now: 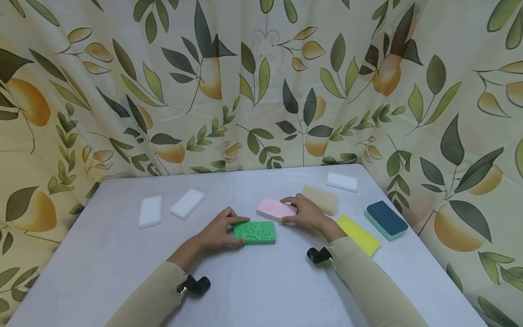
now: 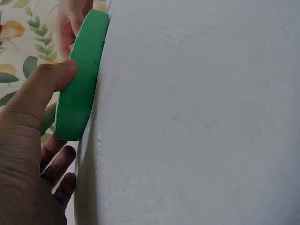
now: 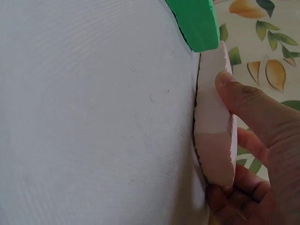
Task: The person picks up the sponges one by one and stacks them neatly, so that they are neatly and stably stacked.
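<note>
While the left hand pinches the green sponge by its left end, the right hand grips the right end of the pink sponge, thumb along the near side. Both sponges lie near the middle of the tabletop, between the hands. The pink one sits just beyond the green one and a little to the right; whether their edges touch, I cannot tell. The green one's long axis runs left to right, while the pink one's slants slightly, its right end nearer the person. Each sponge is nearer the hand that holds it.

Both are flat, oblong slabs. The green one has dark line drawings on top and a smooth, slightly bowed side; the pink one's pale side ends in a ragged lower edge. Past the right hand lie a beige slab, a thin yellow sheet and a two-layer sponge, dark blue over pale green. Two smooth white blocks lie to the left and one white block at the far right. A leaf-and-fruit curtain hangs behind.
</note>
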A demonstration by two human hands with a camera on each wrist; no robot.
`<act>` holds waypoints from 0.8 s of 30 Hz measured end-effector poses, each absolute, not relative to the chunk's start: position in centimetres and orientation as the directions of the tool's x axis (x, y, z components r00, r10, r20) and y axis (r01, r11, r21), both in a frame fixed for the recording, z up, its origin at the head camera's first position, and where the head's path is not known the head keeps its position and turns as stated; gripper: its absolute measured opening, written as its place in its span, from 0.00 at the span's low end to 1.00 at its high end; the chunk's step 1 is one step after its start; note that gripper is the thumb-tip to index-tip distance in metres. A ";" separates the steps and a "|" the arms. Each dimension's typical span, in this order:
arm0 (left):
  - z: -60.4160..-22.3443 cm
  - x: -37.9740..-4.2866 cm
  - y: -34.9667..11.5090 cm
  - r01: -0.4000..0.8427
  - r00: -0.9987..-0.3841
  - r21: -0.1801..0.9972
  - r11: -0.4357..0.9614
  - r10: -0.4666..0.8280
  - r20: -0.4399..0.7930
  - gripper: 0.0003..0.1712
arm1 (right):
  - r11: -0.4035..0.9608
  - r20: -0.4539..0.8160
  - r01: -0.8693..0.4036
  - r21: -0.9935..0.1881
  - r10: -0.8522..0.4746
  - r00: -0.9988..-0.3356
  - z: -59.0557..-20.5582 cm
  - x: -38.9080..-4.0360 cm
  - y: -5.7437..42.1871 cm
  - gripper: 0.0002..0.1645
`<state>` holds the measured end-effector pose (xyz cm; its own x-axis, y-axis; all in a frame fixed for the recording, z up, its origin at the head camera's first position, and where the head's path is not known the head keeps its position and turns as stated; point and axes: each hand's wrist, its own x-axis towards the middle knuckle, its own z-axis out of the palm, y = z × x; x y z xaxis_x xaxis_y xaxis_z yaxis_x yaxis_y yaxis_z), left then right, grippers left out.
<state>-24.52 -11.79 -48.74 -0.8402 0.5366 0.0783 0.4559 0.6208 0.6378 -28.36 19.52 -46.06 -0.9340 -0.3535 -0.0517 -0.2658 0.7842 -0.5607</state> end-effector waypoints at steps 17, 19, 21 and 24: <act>-49.2 -24.0 -12.8 0.419 -0.866 0.666 0.617 0.492 0.089 0.41 | 0.785 -0.043 -0.237 -0.573 -0.317 -0.947 -46.0 -28.4 19.2 0.39; -49.2 -24.0 -12.8 0.421 -0.864 0.672 0.608 0.494 0.095 0.41 | 0.785 -0.042 -0.238 -0.572 -0.318 -0.947 -45.9 -28.4 19.2 0.39; -49.3 -24.1 -12.8 0.422 -0.863 0.681 0.599 0.496 0.097 0.41 | 0.784 -0.048 -0.238 -0.573 -0.322 -0.945 -45.7 -28.5 19.3 0.39; -49.5 -24.1 -12.7 0.421 -0.862 0.687 0.592 0.497 0.100 0.40 | 0.786 -0.048 -0.251 -0.564 -0.336 -0.941 -45.5 -28.6 19.4 0.40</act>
